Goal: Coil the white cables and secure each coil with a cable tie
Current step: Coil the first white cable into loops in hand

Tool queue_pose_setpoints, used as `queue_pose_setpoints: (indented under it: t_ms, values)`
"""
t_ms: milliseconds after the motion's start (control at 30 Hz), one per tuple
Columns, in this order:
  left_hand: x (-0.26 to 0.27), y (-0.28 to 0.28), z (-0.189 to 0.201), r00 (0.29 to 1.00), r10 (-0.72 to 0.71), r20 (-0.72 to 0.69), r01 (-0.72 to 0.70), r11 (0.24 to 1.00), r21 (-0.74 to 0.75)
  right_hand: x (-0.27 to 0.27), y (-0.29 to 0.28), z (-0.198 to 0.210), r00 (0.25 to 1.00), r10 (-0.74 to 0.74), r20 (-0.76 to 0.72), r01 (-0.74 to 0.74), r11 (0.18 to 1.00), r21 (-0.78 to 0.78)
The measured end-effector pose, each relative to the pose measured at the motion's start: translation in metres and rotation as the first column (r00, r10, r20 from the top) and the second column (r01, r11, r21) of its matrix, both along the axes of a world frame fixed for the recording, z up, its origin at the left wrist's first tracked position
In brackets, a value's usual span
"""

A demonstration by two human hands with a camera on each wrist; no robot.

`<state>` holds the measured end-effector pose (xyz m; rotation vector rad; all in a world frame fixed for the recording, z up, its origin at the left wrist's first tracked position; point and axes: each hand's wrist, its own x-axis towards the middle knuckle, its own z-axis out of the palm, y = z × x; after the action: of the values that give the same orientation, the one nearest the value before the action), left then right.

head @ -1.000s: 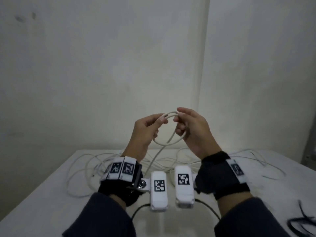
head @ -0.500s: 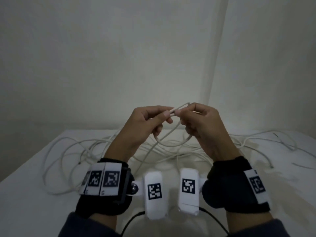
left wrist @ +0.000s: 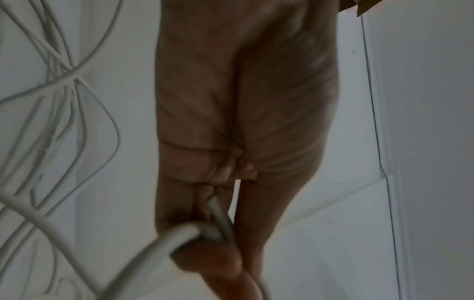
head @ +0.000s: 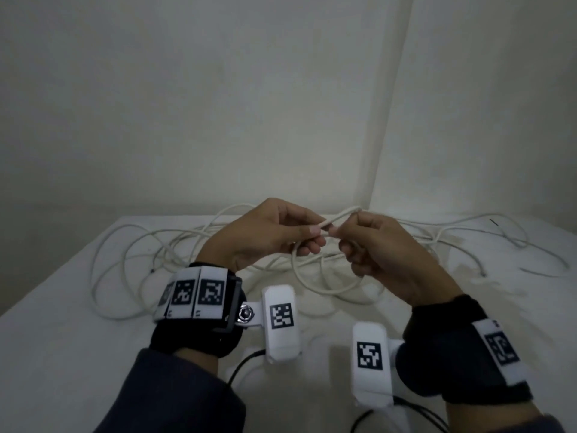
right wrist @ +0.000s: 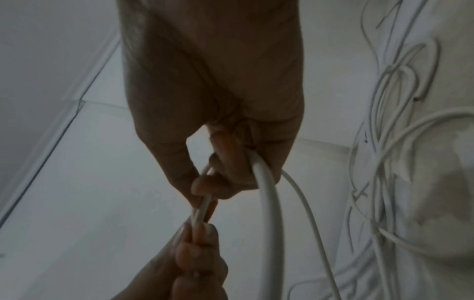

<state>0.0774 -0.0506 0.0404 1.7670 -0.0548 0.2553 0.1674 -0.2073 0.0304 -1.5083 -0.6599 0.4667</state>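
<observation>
Both hands are raised over the white table [head: 62, 339], fingertips nearly touching. My left hand [head: 312, 232] pinches a white cable [head: 340, 215] between thumb and fingers. My right hand [head: 343, 235] grips the same cable, and a small loop [head: 307, 279] hangs below the two hands. The left wrist view has the cable [left wrist: 218, 215] running between my curled fingers [left wrist: 179, 203]. In the right wrist view the cable [right wrist: 266, 182] passes through my right fist, with the left fingers [right wrist: 200, 253] pinching it just below. The rest of the cable lies in a loose tangle [head: 150, 245] on the table.
Loose white cable strands spread across the back of the table to the far right [head: 499, 232]. A thin dark strand [head: 540, 271] lies near the right edge. Walls meet in a corner [head: 390, 120] behind the table. Black leads [head: 243, 364] run from the wrist cameras.
Both hands have dropped lower in the view and drawn closer to the tangle. The loop now hangs down toward the table instead of standing in the air.
</observation>
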Motion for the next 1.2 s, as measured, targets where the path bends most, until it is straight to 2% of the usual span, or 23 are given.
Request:
queue_pose_setpoints:
  t_ms: [133, 200, 267, 333, 367, 433, 467, 500, 533, 567, 600, 667, 700, 767, 833, 900, 933, 967, 1033, 1067, 1100, 1133, 1200]
  values:
    - [-0.001, -0.013, 0.009, 0.987, 0.085, 0.138, -0.089, 0.996, 0.022, -0.005, -0.008, 0.022, 0.977, -0.089, 0.192, 0.059, 0.985, 0.159]
    - [-0.005, -0.014, 0.017, 0.968, 0.158, 0.193, -0.198, 0.958, 0.209, -0.004, -0.005, 0.03, 0.924, -0.137, 0.358, 0.079, 0.982, 0.171]
    - [-0.009, -0.011, 0.025, 0.942, 0.219, 0.255, -0.317, 0.831, 0.456, -0.002, 0.001, 0.034, 0.823, -0.142, 0.55, 0.095, 0.989, 0.113]
    - [-0.013, -0.008, 0.03, 0.911, 0.244, 0.333, -0.404, 0.695, 0.595, 0.002, 0.007, 0.035, 0.713, -0.138, 0.687, 0.136, 0.989, 0.057]
    - [-0.014, -0.006, 0.032, 0.895, 0.248, 0.372, -0.437, 0.655, 0.616, 0.004, 0.01, 0.036, 0.664, -0.146, 0.733, 0.168, 0.985, 0.044]
    - [-0.012, -0.004, 0.032, 0.855, 0.26, 0.449, -0.5, 0.642, 0.581, 0.009, 0.013, 0.038, 0.519, -0.191, 0.833, 0.267, 0.962, 0.055]
    - [-0.01, -0.004, 0.031, 0.833, 0.271, 0.483, -0.524, 0.666, 0.53, 0.012, 0.013, 0.04, 0.433, -0.208, 0.877, 0.303, 0.95, 0.076]
    - [-0.008, -0.005, 0.03, 0.813, 0.286, 0.507, -0.535, 0.71, 0.459, 0.013, 0.014, 0.043, 0.378, -0.213, 0.901, 0.3, 0.949, 0.098]
    - [-0.006, -0.006, 0.029, 0.798, 0.308, 0.518, -0.531, 0.766, 0.362, 0.014, 0.014, 0.045, 0.367, -0.208, 0.907, 0.27, 0.957, 0.11]
    - [-0.005, -0.008, 0.029, 0.787, 0.337, 0.517, -0.514, 0.821, 0.247, 0.013, 0.014, 0.047, 0.404, -0.186, 0.895, 0.21, 0.972, 0.108]
    - [-0.004, -0.01, 0.029, 0.781, 0.366, 0.506, -0.486, 0.865, 0.126, 0.011, 0.014, 0.05, 0.504, -0.143, 0.852, 0.115, 0.989, 0.098]
    - [-0.002, -0.014, 0.029, 0.77, 0.402, 0.496, -0.422, 0.903, -0.078, 0.004, 0.017, 0.05, 0.78, 0.013, 0.625, -0.141, 0.977, 0.157]
    - [-0.001, -0.016, 0.029, 0.756, 0.417, 0.504, -0.401, 0.904, -0.147, -0.001, 0.019, 0.05, 0.873, 0.099, 0.478, -0.235, 0.943, 0.235]
    - [0.004, -0.02, 0.028, 0.73, 0.441, 0.522, -0.389, 0.896, -0.213, -0.007, 0.025, 0.047, 0.951, 0.198, 0.239, -0.279, 0.881, 0.382]
    - [0.007, -0.025, 0.026, 0.73, 0.465, 0.502, -0.422, 0.883, -0.204, -0.007, 0.03, 0.047, 0.967, 0.254, 0.023, -0.233, 0.846, 0.48]
    - [0.009, -0.023, 0.021, 0.789, 0.46, 0.408, -0.467, 0.88, -0.089, 0.0, 0.031, 0.047, 0.962, 0.245, -0.121, -0.141, 0.825, 0.547]
    - [0.011, -0.019, 0.016, 0.841, 0.43, 0.328, -0.458, 0.889, 0.008, 0.005, 0.03, 0.048, 0.963, 0.222, -0.154, -0.093, 0.807, 0.583]
    - [0.012, -0.015, 0.011, 0.903, 0.365, 0.229, -0.402, 0.904, 0.144, 0.009, 0.027, 0.048, 0.966, 0.189, -0.175, -0.039, 0.779, 0.626]
    - [0.012, -0.009, -0.001, 0.989, 0.151, -0.001, -0.136, 0.896, 0.422, 0.017, 0.022, 0.049, 0.969, 0.111, -0.221, 0.087, 0.684, 0.724]
    - [0.013, -0.008, -0.006, 0.995, 0.046, -0.09, 0.002, 0.879, 0.476, 0.02, 0.019, 0.049, 0.963, 0.064, -0.26, 0.165, 0.625, 0.763]
    - [0.014, -0.008, -0.009, 0.99, -0.017, -0.14, 0.082, 0.876, 0.475, 0.024, 0.016, 0.049, 0.952, 0.007, -0.306, 0.249, 0.563, 0.788]
    - [0.014, -0.009, -0.009, 0.987, -0.039, -0.159, 0.106, 0.893, 0.437, 0.028, 0.012, 0.048, 0.936, -0.062, -0.348, 0.33, 0.505, 0.798]
    - [0.013, -0.008, -0.005, 0.994, 0.02, -0.104, 0.03, 0.89, 0.455, 0.037, 0.003, 0.046, 0.899, -0.213, -0.383, 0.438, 0.432, 0.788]
